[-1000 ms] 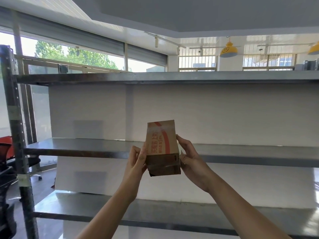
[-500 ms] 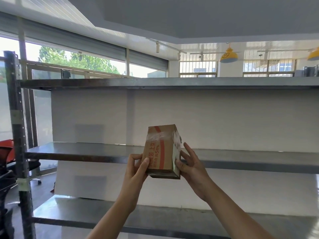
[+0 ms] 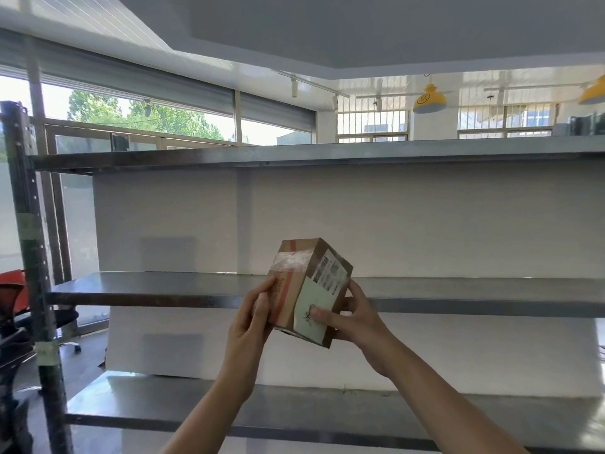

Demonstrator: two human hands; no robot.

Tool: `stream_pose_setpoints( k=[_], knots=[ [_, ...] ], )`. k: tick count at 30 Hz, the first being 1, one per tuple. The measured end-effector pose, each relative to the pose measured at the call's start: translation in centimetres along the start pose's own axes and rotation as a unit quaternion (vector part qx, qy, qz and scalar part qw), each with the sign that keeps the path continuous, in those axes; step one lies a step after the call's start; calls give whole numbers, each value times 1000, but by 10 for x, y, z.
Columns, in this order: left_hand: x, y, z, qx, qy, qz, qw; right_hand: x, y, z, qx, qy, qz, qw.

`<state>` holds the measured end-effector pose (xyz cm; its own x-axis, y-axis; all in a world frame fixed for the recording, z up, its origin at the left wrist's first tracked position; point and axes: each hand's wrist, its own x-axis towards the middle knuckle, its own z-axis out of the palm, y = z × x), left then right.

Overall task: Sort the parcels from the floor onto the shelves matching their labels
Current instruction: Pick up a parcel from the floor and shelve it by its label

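Gripping a small cardboard box from both sides, the left hand and right hand hold it in the air in front of the middle shelf, clear of every shelf surface. The left hand is closed on the box's left face, thumb along the front edge. The right hand is closed on the right side, thumb pressed flat on the face turned toward the camera and the other fingers behind the box.

The box is a rectangular block of brown corrugated board, tilted with its top leaning left. Glossy clear tape crosses the upper left face, wrinkled and reflective. A red printed band runs down the same face. The right face carries a white shipping label with dark barcode print, too small to read, and below it a pale green patch with a small dark mark at the thumb.

The rack is bare metal: flat grey sheet shelves with a dull sheen, an upper shelf, the middle one and a lower shelf, carried on a dark perforated post at the left. A matte white panel backs the rack.

Beyond it, windows show green trees. Yellow pendant lamps hang from a white ceiling. A red chair stands at the far left.
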<state>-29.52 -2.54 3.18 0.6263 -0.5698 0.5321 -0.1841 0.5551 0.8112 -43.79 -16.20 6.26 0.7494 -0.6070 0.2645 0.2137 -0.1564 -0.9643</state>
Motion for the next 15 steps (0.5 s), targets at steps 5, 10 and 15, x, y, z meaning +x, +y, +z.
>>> stream_pose_setpoints(
  k=[5, 10, 15],
  knots=[
    [-8, -9, 2, -27, -4, -13, 1000, -5, -4, 2, -39, -2, 3, 999],
    [-12, -12, 5, 3, -50, -19, 999, -8, -9, -5, -27, -6, 18, 999],
    [-14, -12, 7, 49, -84, -22, 995, -7, -10, -11, -23, -16, 7, 1000]
  ],
)
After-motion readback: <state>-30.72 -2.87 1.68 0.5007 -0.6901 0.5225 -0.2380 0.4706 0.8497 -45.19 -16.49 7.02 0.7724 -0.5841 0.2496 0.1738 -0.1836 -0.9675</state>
